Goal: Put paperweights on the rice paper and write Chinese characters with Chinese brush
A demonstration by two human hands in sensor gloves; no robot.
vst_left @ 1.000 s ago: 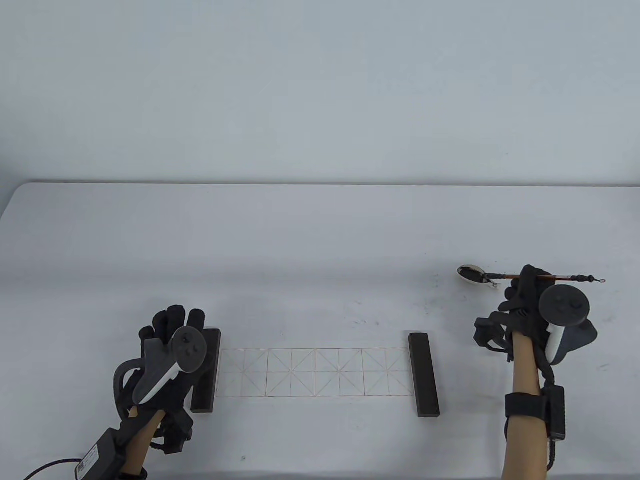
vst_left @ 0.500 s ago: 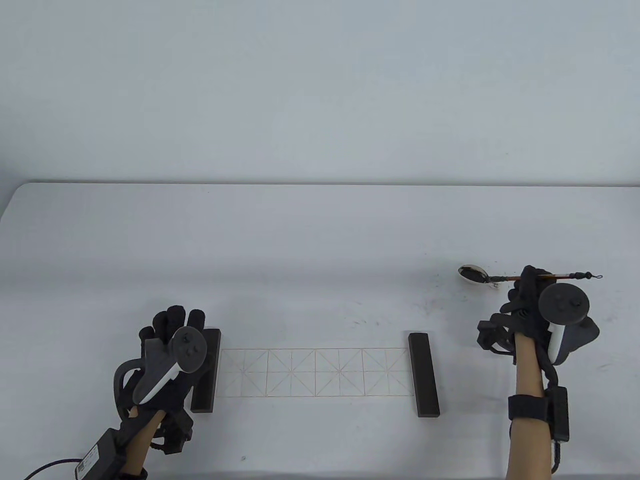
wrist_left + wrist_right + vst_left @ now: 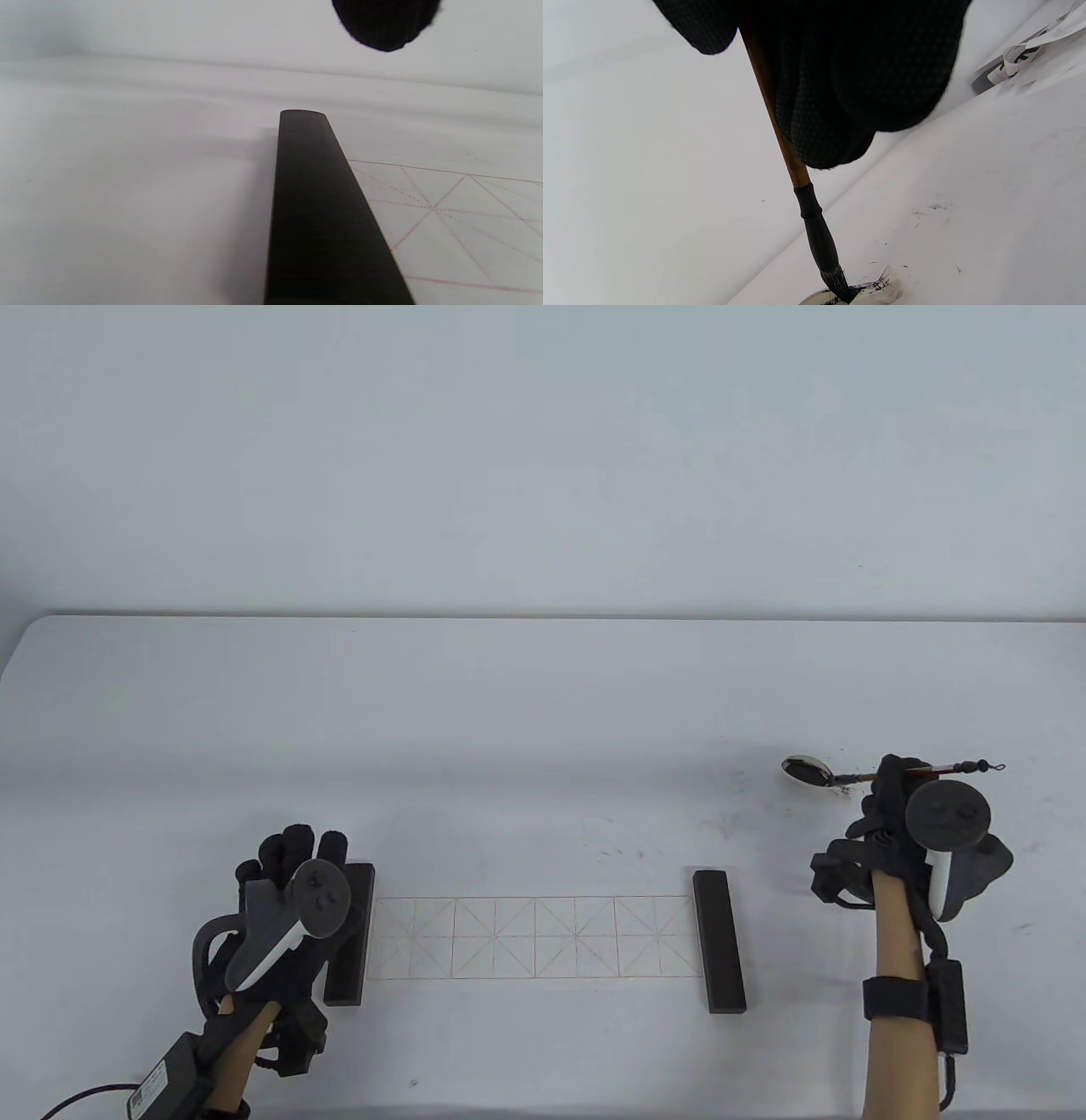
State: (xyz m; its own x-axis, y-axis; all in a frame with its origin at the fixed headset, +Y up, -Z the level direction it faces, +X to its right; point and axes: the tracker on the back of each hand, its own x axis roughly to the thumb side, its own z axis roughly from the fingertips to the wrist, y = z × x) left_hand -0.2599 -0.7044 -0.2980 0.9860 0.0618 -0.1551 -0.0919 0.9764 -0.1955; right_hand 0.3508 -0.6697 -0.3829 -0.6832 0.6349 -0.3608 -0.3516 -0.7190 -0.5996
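Your right hand (image 3: 891, 806) grips the Chinese brush (image 3: 780, 127), loading ink from the ink dish (image 3: 806, 770); your left hand (image 3: 293, 869) rests flat, fingers straight, on the left paperweight (image 3: 314, 203). Next, carry the brush to the rice paper (image 3: 534, 937).

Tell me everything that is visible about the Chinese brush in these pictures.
The Chinese brush has a thin reddish-brown shaft, a black ferrule, dark wet-looking bristles and a small cord loop at its far end. In the table view it lies almost level, bristles pointing left. The right hand grips the shaft with curled fingers. The bristle tip sits in the ink dish, on the table right of the rice paper.
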